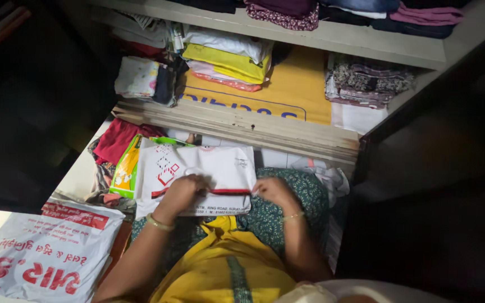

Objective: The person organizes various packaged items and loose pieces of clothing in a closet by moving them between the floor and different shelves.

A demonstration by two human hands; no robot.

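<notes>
Yellow cloth of the person's garment (220, 269) fills the near edge of my view, with green patterned fabric (287, 207) spread over the lap beyond it. On that lap lies a flat white plastic packet with red trim (197, 168). I see the left hand (183, 191) resting on its lower middle, fingers pressed down on the red strip. The right hand (273, 191) pinches the packet's right edge. A large white plastic bag with red print (46, 252) lies on the floor at left. Further off, a pale wooden shelf (237, 126) carries a folded yellow-and-white clothes stack (228, 59).
</notes>
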